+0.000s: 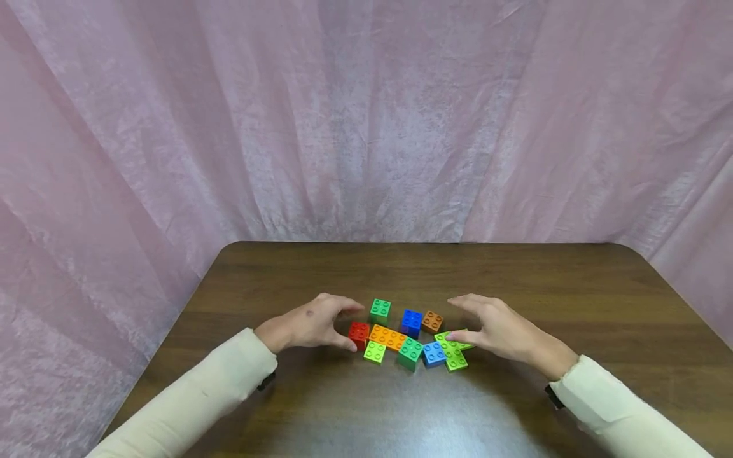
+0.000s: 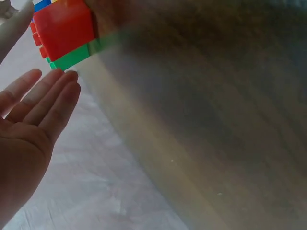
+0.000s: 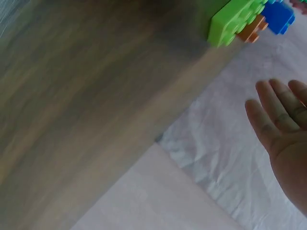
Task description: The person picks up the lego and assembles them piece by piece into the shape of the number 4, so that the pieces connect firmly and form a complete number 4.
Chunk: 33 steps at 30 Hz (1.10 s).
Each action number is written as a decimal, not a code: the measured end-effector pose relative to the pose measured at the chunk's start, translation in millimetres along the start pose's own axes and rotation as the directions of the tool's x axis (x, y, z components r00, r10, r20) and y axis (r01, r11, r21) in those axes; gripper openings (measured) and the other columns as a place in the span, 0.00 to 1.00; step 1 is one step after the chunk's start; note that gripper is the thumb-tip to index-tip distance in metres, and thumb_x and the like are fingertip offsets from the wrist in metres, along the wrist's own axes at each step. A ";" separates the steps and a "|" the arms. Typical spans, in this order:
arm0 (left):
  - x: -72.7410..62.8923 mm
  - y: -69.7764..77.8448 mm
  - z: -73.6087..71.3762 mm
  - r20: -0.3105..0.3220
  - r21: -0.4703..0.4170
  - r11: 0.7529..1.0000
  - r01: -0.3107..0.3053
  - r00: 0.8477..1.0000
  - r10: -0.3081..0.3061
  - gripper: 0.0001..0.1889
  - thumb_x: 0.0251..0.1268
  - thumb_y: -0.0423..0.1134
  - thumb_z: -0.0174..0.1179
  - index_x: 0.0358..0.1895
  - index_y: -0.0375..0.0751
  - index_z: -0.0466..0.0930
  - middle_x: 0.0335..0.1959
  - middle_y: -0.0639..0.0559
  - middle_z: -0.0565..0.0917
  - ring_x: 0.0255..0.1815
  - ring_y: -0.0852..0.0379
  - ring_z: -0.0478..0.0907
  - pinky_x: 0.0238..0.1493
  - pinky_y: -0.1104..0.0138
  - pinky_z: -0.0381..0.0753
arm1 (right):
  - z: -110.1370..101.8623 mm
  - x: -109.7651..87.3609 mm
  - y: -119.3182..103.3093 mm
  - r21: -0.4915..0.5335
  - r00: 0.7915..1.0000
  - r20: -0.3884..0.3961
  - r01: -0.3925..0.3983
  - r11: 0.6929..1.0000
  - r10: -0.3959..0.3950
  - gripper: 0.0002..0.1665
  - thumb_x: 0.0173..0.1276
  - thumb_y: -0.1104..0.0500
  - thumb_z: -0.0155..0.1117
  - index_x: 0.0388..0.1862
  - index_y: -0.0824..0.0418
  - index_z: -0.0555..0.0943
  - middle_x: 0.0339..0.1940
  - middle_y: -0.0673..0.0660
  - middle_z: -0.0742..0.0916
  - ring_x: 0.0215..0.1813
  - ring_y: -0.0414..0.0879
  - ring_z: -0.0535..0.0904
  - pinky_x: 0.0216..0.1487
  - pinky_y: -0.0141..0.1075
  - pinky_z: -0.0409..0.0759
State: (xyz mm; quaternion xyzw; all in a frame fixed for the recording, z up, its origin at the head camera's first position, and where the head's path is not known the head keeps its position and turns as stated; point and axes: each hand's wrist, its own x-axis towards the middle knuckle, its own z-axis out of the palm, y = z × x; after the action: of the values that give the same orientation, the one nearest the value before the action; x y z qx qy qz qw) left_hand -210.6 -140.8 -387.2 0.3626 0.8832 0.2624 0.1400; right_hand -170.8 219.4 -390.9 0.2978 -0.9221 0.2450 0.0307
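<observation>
Several toy building bricks lie in a loose cluster on the table between my hands. My left hand (image 1: 315,322) is beside the red brick (image 1: 359,333), fingers extended and thumb apart, gripping nothing. Toward the middle are an orange brick (image 1: 387,337), a lime brick (image 1: 375,352), a green brick (image 1: 380,310) behind and another green brick (image 1: 410,352) in front. A dark blue brick (image 1: 411,322), a brown brick (image 1: 432,321) and a lighter blue brick (image 1: 434,353) sit farther right. My right hand (image 1: 504,327) hovers with spread fingers by the long lime bricks (image 1: 455,359); its thumb overlaps them, contact unclear.
The brown wooden table (image 1: 321,407) has rounded far corners. A pink curtain (image 1: 366,127) hangs behind its far edge and along the sides. Dark bands (image 1: 266,381) show at both wrists under the pale sleeves (image 1: 195,394).
</observation>
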 end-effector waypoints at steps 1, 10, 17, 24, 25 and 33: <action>-0.2 -0.6 0.8 -0.001 -0.018 1.000 0.002 1.000 -0.002 0.34 0.54 0.43 0.77 0.63 0.32 0.76 0.60 0.43 0.81 0.58 0.48 0.80 0.58 0.57 0.79 | 1.4 0.6 -2.1 0.021 1.000 0.003 0.009 1.000 -0.009 0.40 0.64 0.42 0.72 0.63 0.71 0.78 0.59 0.65 0.83 0.60 0.60 0.79 0.57 0.53 0.79; 3.3 -6.9 5.4 -0.027 -0.061 0.998 0.022 0.999 -0.024 0.21 0.53 0.35 0.76 0.52 0.36 0.84 0.46 0.50 0.87 0.48 0.55 0.83 0.53 0.60 0.82 | 17.1 8.2 -25.3 0.170 0.995 0.096 0.008 0.985 -0.024 0.33 0.63 0.48 0.74 0.57 0.72 0.81 0.52 0.63 0.87 0.52 0.56 0.84 0.51 0.48 0.83; 4.1 -8.7 7.5 -0.043 -0.080 0.997 0.010 0.999 -0.014 0.17 0.53 0.34 0.76 0.47 0.38 0.86 0.42 0.54 0.87 0.45 0.57 0.84 0.50 0.62 0.83 | 32.0 15.1 -35.3 0.165 0.990 0.088 0.092 0.982 -0.108 0.30 0.60 0.49 0.77 0.51 0.71 0.84 0.45 0.60 0.89 0.45 0.50 0.86 0.46 0.40 0.85; 4.6 -9.5 6.9 -0.079 -0.108 0.994 -0.014 0.997 0.005 0.16 0.53 0.34 0.75 0.46 0.38 0.86 0.42 0.53 0.87 0.43 0.58 0.84 0.48 0.65 0.83 | 42.4 21.1 -41.3 0.133 0.987 0.087 0.119 0.984 -0.131 0.27 0.58 0.50 0.78 0.48 0.68 0.86 0.45 0.57 0.89 0.44 0.44 0.84 0.45 0.37 0.84; 4.6 -9.7 6.5 -0.084 -0.109 0.994 -0.019 0.996 0.010 0.16 0.53 0.34 0.75 0.46 0.37 0.86 0.42 0.53 0.87 0.43 0.58 0.84 0.48 0.65 0.83 | 43.2 21.7 -41.9 0.128 0.988 0.087 0.119 0.985 -0.131 0.26 0.58 0.50 0.78 0.48 0.67 0.86 0.45 0.58 0.89 0.44 0.44 0.84 0.46 0.37 0.84; 5.2 -11.5 -4.7 -0.147 -0.153 0.987 -0.042 0.989 0.019 0.17 0.55 0.33 0.74 0.49 0.37 0.86 0.43 0.51 0.86 0.43 0.52 0.84 0.46 0.63 0.85 | 40.9 22.8 -43.2 0.170 0.991 0.072 0.099 0.981 -0.112 0.20 0.62 0.55 0.76 0.48 0.66 0.86 0.42 0.54 0.89 0.38 0.41 0.82 0.40 0.34 0.84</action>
State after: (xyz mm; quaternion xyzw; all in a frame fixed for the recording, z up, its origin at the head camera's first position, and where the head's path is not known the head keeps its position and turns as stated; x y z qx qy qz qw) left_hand -222.9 -145.7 -390.1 0.3440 0.8623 0.3582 0.0991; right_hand -161.5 157.6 -403.5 0.3577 -0.8819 0.3065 -0.0186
